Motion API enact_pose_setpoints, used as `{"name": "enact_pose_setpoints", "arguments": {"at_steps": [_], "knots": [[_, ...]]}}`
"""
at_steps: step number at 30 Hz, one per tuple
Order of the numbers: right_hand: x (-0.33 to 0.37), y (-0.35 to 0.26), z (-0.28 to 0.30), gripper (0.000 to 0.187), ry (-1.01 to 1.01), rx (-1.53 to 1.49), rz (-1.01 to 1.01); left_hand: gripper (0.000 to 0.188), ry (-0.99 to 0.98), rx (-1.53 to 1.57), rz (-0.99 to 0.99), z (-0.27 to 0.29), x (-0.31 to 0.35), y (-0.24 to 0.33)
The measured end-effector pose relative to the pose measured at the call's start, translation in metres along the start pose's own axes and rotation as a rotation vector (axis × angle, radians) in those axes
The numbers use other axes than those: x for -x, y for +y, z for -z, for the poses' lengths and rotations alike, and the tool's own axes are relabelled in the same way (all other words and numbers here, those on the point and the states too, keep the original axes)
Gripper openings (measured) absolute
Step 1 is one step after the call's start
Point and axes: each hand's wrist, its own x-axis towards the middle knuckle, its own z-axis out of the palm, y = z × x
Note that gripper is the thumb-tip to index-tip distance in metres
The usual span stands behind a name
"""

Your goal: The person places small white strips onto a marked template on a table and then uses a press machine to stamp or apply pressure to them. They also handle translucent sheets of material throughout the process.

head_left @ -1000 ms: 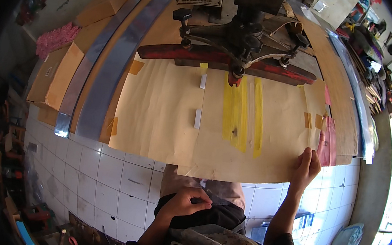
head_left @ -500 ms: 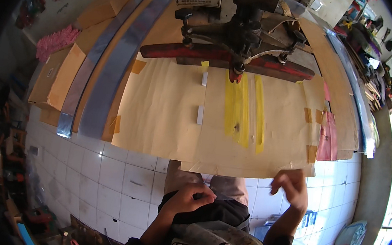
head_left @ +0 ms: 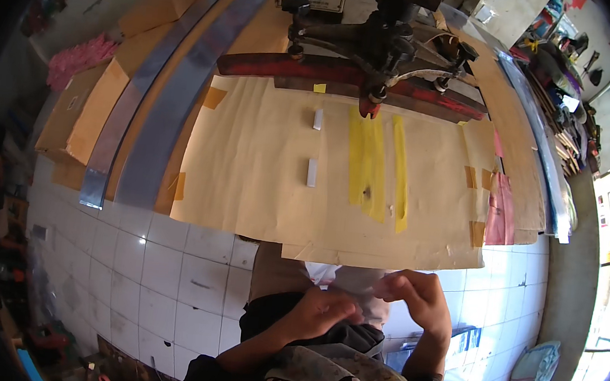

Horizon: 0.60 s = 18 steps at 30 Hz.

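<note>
My left hand [head_left: 322,314] is over my lap, in front of the work table's near edge, with its fingers curled together. Just right of it and a little higher, my right hand [head_left: 417,299] is closed too, fingertips pinched and pointing at the left hand. Whatever the fingers hold, if anything, is too small or blurred to make out. A whitish piece [head_left: 321,273] shows in my lap beyond the left hand. Above both hands lies a tan paper sheet [head_left: 249,164] with yellow tape strips [head_left: 368,174] and two small white blocks [head_left: 311,173].
A machine head with a red bar [head_left: 294,66] hangs over the sheet's far edge. Bluish plastic strips [head_left: 162,120] and a cardboard box [head_left: 83,113] are on the left. Pink material [head_left: 501,208] lies at the right edge. White floor tiles [head_left: 160,272] show below.
My right hand has moved left and down from the sheet's near right edge toward my left hand. The left hand has shifted slightly right, and the view has moved a little.
</note>
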Motion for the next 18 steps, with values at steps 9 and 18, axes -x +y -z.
{"name": "enact_pose_setpoints", "arguments": {"at_steps": [9, 18], "knots": [[-0.065, -0.045, 0.029, 0.032, 0.132, -0.375, 0.039, 0.012, -0.517, -0.499, -0.145, 0.013, 0.01, -0.01], [-0.117, -0.116, 0.029, 0.023, 0.234, -0.319, 0.4, 0.018, -0.316, -0.554, -0.092, 0.044, 0.007, -0.02]]}}
